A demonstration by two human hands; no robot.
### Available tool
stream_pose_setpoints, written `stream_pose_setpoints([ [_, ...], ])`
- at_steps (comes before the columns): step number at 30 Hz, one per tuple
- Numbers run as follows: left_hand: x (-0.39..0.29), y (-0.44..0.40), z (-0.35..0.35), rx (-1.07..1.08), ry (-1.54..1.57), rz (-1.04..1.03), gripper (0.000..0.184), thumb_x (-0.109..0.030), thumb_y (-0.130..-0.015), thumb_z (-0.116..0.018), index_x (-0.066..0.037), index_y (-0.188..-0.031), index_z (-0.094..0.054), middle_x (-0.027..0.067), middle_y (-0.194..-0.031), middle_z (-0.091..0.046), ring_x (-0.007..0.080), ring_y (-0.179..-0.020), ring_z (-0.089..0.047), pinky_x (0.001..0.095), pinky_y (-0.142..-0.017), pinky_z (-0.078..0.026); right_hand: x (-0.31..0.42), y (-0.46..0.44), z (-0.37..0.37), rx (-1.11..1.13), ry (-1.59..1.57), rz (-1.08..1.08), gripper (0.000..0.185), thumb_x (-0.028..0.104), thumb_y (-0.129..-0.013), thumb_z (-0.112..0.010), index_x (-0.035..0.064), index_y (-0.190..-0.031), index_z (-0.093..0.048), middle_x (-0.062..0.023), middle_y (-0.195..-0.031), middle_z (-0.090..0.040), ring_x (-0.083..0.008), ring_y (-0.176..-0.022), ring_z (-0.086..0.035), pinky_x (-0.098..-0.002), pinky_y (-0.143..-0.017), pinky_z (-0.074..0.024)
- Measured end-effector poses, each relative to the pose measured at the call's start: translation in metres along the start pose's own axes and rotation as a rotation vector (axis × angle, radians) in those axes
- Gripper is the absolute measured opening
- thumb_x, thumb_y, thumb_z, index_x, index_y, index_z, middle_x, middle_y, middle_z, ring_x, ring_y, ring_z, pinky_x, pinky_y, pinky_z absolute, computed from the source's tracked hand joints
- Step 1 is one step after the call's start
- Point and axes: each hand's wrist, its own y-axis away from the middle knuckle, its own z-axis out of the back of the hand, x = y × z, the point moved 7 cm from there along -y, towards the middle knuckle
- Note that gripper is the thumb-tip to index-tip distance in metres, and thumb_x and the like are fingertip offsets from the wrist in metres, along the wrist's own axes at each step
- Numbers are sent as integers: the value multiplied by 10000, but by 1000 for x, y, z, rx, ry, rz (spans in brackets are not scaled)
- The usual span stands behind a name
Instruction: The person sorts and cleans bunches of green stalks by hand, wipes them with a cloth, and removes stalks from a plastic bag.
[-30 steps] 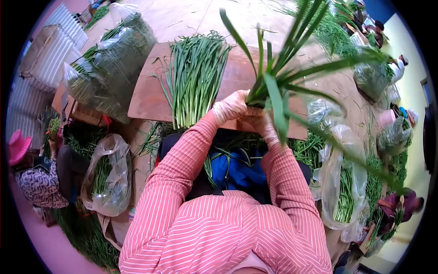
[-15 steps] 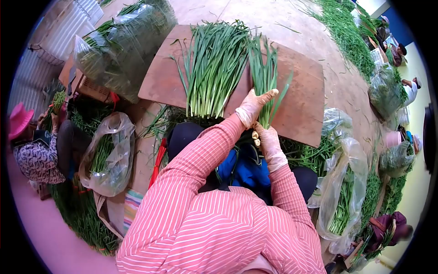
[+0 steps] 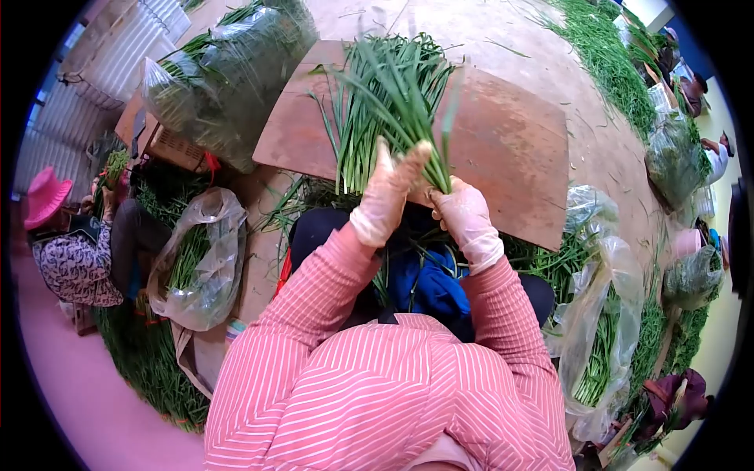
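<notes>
My right hand (image 3: 463, 216), in a pale thin glove, is closed around the cut ends of a small bunch of long green leaves that look like garlic chives (image 3: 412, 110). Its leaves fan up and to the left, partly blurred. My left hand (image 3: 389, 192), gloved too, is beside the lower part of this bunch, thumb and fingers apart. Under and left of the bunch, a bigger pile of the same chives (image 3: 353, 133) lies on a brown board (image 3: 510, 133), pale stalks toward me.
Clear plastic bags of greens stand at left (image 3: 200, 259), at right (image 3: 605, 330) and at upper left (image 3: 228, 78). A person in a pink hat (image 3: 49, 196) sits at left holding greens. Other people work along the right wall. Loose greens (image 3: 601, 71) cover the floor at upper right.
The small bunch has swung left, its leaves now over the big pile. My left hand has let go of its stalks and moved left and down. My right hand stays at the ends.
</notes>
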Motion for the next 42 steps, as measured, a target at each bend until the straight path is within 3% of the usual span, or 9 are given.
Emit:
stream_pose_setpoints([
  [1,11,7,3,-10,-64,71,660,-325,-804,-697,-79,-1270,-300,47,-1044,-553,147,-891,-579,320,-753,-474,-3,-2,-2,-4,1,-2,168,233,-839,-570,80,-885,-620,-67,-669,-635,-176,-504,-593,-322,-482,-470],
  [3,25,9,7,-106,-100,45,424,-197,-813,-688,-37,-1135,-462,38,-939,-586,144,-836,-589,298,-727,-477,20,-1,-5,-262,708,314,155,229,-817,-567,90,-863,-619,-92,-707,-655,-240,-574,-640,-351,-552,-507],
  [6,35,0,32,-297,101,92,113,-113,-833,-636,-14,-869,-596,63,-776,-615,155,-641,-586,249,-608,-484,34,23,-24,-350,851,359,118,193,-824,-529,126,-798,-624,-74,-692,-649,-251,-581,-650,-368,-539,-521],
  [16,-80,-44,148,-418,27,-237,120,-111,-872,-587,0,-901,-548,60,-692,-546,136,-527,-507,258,-467,-440,36,31,-31,-286,620,557,430,285,-755,-665,74,-1120,-583,-113,-843,-626,-286,-762,-621,-385,-671,-492],
  [22,-61,-101,226,-543,-534,-43,150,-143,-853,-624,-21,-866,-539,92,-722,-564,115,-522,-487,265,-513,-435,-9,4,-8,-314,610,449,368,289,-779,-647,37,-1046,-615,-121,-887,-637,-283,-834,-618,-394,-730,-486],
  [24,-36,-127,265,-709,-904,-33,277,-255,-814,-662,-2,-912,-602,71,-806,-613,168,-645,-554,300,-596,-457,-14,-14,-6,-287,550,376,356,284,-793,-635,29,-1040,-617,-130,-922,-641,-281,-865,-620,-387,-756,-487],
  [26,-21,-143,266,-606,-1109,-34,617,-469,-771,-658,44,-1097,-553,236,-1089,-579,376,-1032,-540,441,-895,-419,-16,-36,-4,-241,493,326,390,307,-809,-611,22,-1075,-599,-143,-962,-640,-285,-907,-616,-382,-787,-484],
  [32,-30,-130,209,-381,-1442,-180,862,-652,-782,-512,19,-1308,-391,243,-1356,-367,398,-1223,-368,447,-1007,-310,-15,-97,-19,-295,431,351,497,365,-827,-568,18,-1180,-525,-193,-1113,-578,-325,-994,-578,-412,-854,-456],
  [42,-4,-148,175,-195,-1266,-261,942,-709,-817,-352,-24,-1431,-145,232,-1430,-256,367,-1344,-208,450,-1109,-32,2,-117,-51,-246,348,334,474,220,-842,-555,11,-1258,-462,-203,-1227,-512,-339,-1127,-502,-382,-949,-407],
])
